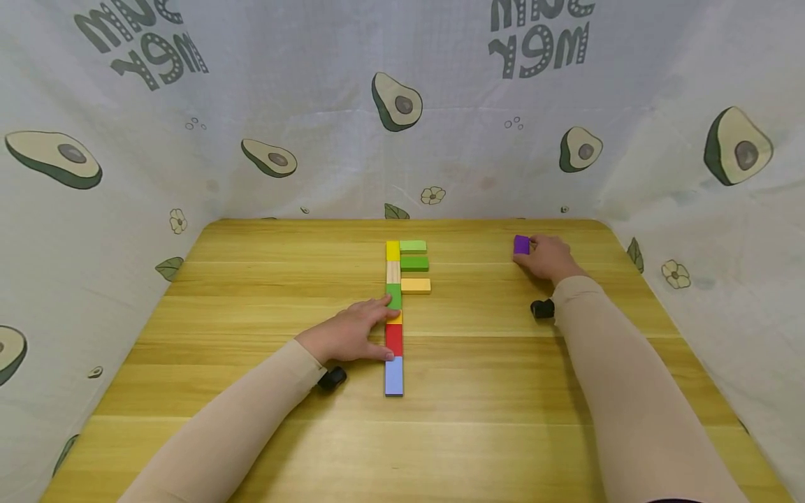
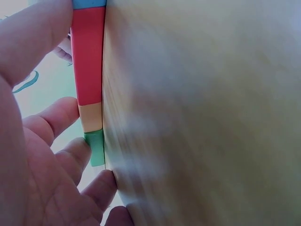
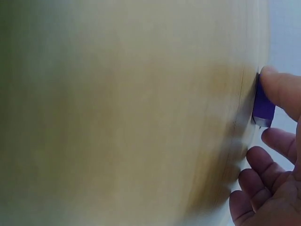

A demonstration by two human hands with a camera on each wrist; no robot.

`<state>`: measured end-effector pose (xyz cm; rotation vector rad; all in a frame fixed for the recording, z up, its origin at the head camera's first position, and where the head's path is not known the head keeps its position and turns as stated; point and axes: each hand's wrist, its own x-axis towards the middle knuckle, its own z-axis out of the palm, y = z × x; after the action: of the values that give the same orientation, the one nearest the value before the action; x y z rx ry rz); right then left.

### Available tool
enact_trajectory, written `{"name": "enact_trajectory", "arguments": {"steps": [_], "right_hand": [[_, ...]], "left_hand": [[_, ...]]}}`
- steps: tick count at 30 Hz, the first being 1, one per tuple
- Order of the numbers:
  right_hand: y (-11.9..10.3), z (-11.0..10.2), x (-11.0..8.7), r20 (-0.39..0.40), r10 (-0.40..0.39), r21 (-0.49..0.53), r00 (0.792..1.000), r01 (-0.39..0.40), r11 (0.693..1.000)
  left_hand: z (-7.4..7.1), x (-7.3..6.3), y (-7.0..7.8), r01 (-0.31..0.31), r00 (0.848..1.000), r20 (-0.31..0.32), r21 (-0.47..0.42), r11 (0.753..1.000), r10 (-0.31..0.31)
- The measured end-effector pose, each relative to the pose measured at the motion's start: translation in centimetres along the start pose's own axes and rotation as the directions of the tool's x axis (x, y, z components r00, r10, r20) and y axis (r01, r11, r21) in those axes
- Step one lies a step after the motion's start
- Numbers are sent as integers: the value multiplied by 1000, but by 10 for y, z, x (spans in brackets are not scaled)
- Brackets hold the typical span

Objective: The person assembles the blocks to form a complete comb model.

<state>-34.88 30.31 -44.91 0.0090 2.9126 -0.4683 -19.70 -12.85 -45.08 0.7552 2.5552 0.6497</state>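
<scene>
A row of coloured wooden blocks runs away from me down the middle of the table. My left hand (image 1: 349, 332) rests on its left side, fingers spread. Its thumb touches where the red block (image 1: 394, 340) meets the blue block (image 1: 393, 377). The fingertips lie by the orange block (image 2: 91, 117) and the green block (image 1: 393, 292). Beyond these in the row come a plain wood block (image 1: 393, 272) and a yellow block (image 1: 393, 251). At the far right, my right hand (image 1: 548, 258) pinches a purple block (image 1: 520, 244) low at the tabletop, between thumb and index finger.
Against the row's right side lie a light green block (image 1: 413, 246), a darker green block (image 1: 414, 264) and a pale orange block (image 1: 416, 286). A white curtain (image 1: 339, 161) printed with avocados surrounds the back and sides of the wooden table (image 1: 478, 391).
</scene>
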Motion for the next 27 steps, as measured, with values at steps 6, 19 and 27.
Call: {"name": "enact_trajectory", "arguments": {"steps": [6, 19, 27], "right_hand": [[-1, -1, 5, 7, 0, 21, 1000, 0, 1000], [-2, 0, 7, 8, -13, 39, 1000, 12, 999], [0, 1, 6, 2, -9, 67, 1000, 9, 998]], "left_hand": [[0, 0, -1, 3, 1000, -3, -1, 1000, -3], [0, 1, -2, 8, 1000, 2, -1, 1000, -8], [0, 1, -2, 10, 1000, 3, -2, 1000, -10]]}}
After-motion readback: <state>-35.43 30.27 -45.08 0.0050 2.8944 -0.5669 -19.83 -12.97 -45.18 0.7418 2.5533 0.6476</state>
